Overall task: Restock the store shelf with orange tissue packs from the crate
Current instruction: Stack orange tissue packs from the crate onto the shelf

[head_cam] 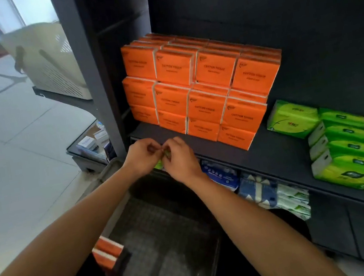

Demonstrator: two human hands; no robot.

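Dark shelf [279, 143] behind; both hands' fingers [154, 148] curled, touching above crate [167, 231].

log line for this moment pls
hands: left hand and right hand together at shelf edge, fingers curled | orange packs stacked on shelf | crate: two orange packs left

One view only, from a camera worn on the person's head, wide-angle, looking forward and steeply down. It faces a dark shelf [280, 146] at close range, whose edge runs from 9 o'clock down toward 4 o'clock. A dark crate [167, 231] lies almost directly beneath, at 6 o'clock. Both forearms enter from the bottom corners and meet near the frame's centre. Pale floor tiles [10, 146] fill the 9 to 10 o'clock side, farther away
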